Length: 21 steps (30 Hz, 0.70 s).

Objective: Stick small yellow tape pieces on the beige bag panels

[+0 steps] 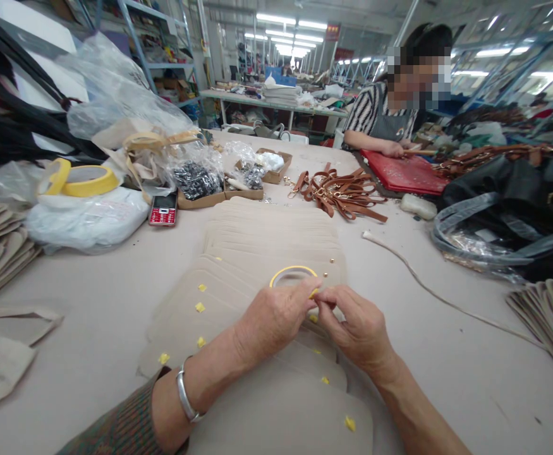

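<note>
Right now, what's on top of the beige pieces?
Yellow tape bits and two small gold-coloured dots show on the beige pieces. Whatever the left hand and right hand cover can't be seen.

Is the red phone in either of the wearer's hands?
No: the red phone lies on the table, while the left hand and right hand meet at a yellow tape roll.

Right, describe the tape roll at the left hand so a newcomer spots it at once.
On the big table, find the beige pieces spread in the middle. Over them the left hand and right hand meet, and the tape roll shows as a thin yellow ring just beyond the left. Unlike the yellow rolls on the white bag, it is in hand.
</note>
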Motion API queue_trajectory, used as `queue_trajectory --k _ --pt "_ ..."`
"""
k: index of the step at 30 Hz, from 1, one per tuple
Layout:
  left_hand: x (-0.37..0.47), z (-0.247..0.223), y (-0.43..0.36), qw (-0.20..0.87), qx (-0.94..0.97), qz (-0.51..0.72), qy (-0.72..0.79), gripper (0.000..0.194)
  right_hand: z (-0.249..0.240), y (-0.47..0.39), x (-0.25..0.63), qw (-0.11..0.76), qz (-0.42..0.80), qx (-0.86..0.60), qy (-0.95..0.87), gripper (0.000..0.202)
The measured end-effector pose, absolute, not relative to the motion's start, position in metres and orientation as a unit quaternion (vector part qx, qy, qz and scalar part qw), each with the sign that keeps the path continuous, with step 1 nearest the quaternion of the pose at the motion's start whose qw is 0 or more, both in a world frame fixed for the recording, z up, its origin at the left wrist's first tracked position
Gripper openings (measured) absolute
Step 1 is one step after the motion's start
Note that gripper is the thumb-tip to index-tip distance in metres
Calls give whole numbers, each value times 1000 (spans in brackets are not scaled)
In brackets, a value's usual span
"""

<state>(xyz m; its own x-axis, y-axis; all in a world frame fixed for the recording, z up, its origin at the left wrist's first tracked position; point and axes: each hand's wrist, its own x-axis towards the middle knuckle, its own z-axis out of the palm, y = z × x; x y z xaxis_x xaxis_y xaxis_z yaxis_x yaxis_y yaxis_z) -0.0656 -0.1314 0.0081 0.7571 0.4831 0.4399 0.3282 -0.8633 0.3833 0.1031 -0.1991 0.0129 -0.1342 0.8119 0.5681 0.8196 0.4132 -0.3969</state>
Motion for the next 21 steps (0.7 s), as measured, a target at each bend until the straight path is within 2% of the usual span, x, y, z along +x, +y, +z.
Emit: queue_trajectory --k 3,6,10,13,17,21 --pt "-65 13 -132 164 932 223 235 16 12 -200 101 367 -34 -566 -737 18" --pt "-63 17 -131 151 932 210 255 15 14 -200 98 389 -18 -590 -707 16" --pt "-60 16 -131 102 933 251 239 20 22 -202 92 457 159 -657 -578 12" --pt "-58 11 -131 69 924 300 226 23 26 -200 87 490 293 -673 -471 17" --pt "-58 9 -135 41 911 346 219 24 22 -193 90 500 323 -682 -425 19" --pt "-61 9 -138 22 920 313 234 20 10 -187 112 502 352 -707 -352 26"
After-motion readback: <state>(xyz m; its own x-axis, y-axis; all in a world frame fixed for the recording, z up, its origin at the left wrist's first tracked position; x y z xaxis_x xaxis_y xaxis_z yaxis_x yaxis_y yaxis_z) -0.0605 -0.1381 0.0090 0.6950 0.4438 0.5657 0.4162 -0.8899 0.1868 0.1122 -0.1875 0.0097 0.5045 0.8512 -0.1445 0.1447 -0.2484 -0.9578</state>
